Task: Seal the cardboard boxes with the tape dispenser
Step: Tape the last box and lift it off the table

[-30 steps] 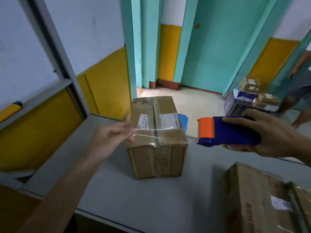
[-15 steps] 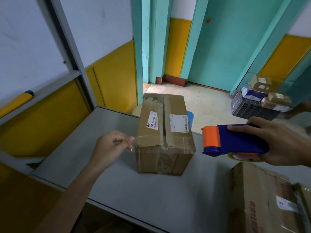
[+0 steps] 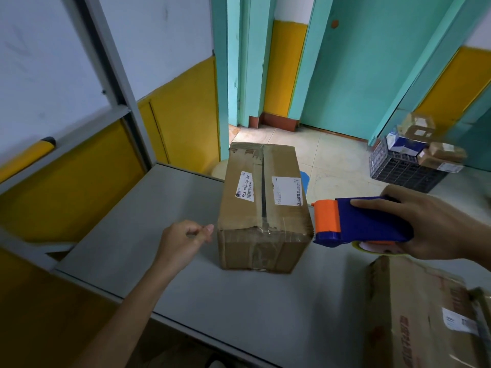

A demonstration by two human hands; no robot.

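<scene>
A brown cardboard box (image 3: 263, 197) with two white labels stands on the grey table (image 3: 239, 309). My right hand (image 3: 435, 224) grips a blue and orange tape dispenser (image 3: 358, 221), whose orange end is at the box's near right top corner. My left hand (image 3: 180, 243) is just left of the box, thumb and forefinger pinched together on the end of a clear tape strip. The strip runs faintly across the near end of the box top towards the dispenser.
A second cardboard box (image 3: 419, 314) lies at the table's near right corner. Beyond the table, a dark plastic crate (image 3: 398, 171) on the tiled floor holds several parcels. A yellow and white wall with a metal frame runs along the left.
Both hands have come down beside the box. The clear tape, held above the box top before, now lies across its near end. The dispenser has moved closer to the box's right edge.
</scene>
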